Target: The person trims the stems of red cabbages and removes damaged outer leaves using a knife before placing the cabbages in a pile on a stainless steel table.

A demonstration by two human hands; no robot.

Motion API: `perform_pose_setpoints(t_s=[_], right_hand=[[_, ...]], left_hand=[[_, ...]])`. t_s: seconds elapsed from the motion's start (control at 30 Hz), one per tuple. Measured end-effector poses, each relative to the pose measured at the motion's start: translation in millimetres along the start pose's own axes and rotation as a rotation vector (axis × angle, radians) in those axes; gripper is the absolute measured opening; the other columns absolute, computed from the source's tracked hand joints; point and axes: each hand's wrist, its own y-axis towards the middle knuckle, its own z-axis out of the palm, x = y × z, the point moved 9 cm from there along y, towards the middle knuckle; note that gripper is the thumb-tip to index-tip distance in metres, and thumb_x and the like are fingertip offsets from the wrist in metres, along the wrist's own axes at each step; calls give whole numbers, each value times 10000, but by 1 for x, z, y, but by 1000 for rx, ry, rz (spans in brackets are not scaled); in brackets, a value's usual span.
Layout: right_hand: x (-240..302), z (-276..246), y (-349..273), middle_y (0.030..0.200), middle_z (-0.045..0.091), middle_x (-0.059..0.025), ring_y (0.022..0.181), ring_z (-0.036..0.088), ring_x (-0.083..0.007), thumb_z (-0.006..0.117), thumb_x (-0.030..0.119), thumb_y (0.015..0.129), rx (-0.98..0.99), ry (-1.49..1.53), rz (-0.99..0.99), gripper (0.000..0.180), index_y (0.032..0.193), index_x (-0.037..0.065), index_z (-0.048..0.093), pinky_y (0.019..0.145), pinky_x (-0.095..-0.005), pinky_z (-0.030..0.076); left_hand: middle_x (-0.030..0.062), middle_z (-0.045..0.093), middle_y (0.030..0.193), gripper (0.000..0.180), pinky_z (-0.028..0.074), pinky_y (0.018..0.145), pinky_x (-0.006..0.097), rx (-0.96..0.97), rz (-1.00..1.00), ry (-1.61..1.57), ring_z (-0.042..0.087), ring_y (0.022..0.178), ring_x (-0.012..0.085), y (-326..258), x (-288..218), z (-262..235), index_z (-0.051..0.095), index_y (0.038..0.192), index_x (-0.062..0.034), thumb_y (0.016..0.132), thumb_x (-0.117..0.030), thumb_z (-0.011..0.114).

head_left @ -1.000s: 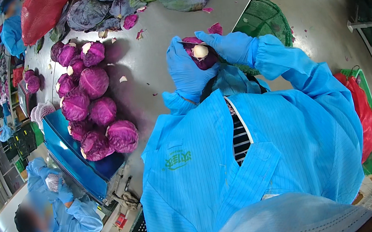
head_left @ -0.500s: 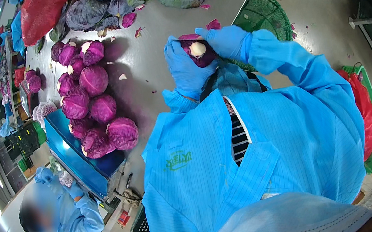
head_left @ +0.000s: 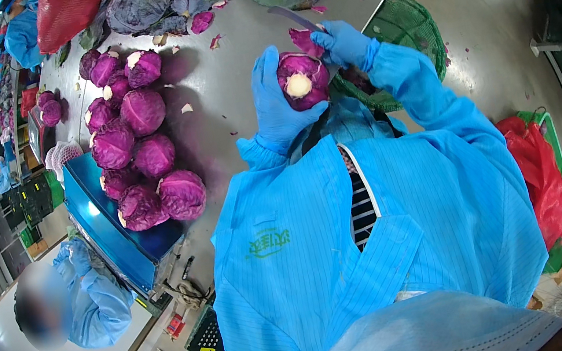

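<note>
In my gloved left hand (head_left: pixel 274 106) sits a red cabbage (head_left: pixel 307 67), its pale cut stem end turned up and the fingers wrapped round its left side. My gloved right hand (head_left: pixel 350 45) is closed on a knife (head_left: pixel 293 17), whose blade points up and left beyond the cabbage. A loose purple leaf piece (head_left: pixel 306 43) hangs between the right fingers and the cabbage. How the right fingers hold the knife's handle is partly hidden.
Several trimmed red cabbages (head_left: pixel 142 111) stand left on the metal table (head_left: pixel 219 74), beside a blue tray (head_left: pixel 105 223). Untrimmed heads (head_left: pixel 138 8) and a red mesh bag (head_left: pixel 68 16) lie at the back. A green mesh basket (head_left: pixel 413 31) stands right. A co-worker (head_left: pixel 94 303) is at lower left.
The knife has come away from the cabbage and its blade now points up and left. My right hand has moved slightly right, with a leaf piece by its fingers. The cut stem end faces up more.
</note>
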Motion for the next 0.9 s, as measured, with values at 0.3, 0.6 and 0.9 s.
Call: perform_pose_setpoints(t_s=[0.3,0.6,0.9], right_hand=[[-3,6,-19,646,513,-2,512,499,-84,529,246,895,-225,182,-41,154,898,92,535,428,-226,379],[-7,-86,-82,1054,568,-239,930,586,-348,589,314,837,-535,-588,-137,713,1371,75,182,808,-396,456],[10,9,-59,1099,558,-231,989,567,-329,573,354,825,17,-389,-220,588,1267,3,411,844,-368,449]], left_hand=[[156,394,1276,897,391,941,317,-191,-680,-637,447,1125,229,-34,68,0,175,1378,-4,715,-231,734],[131,436,1258,780,399,932,302,-299,-524,-753,468,1106,212,-19,53,-3,318,1340,-23,694,-138,740],[150,339,1325,926,385,969,344,-114,-395,-738,423,1167,245,-3,50,23,188,1377,-30,647,-56,758]])
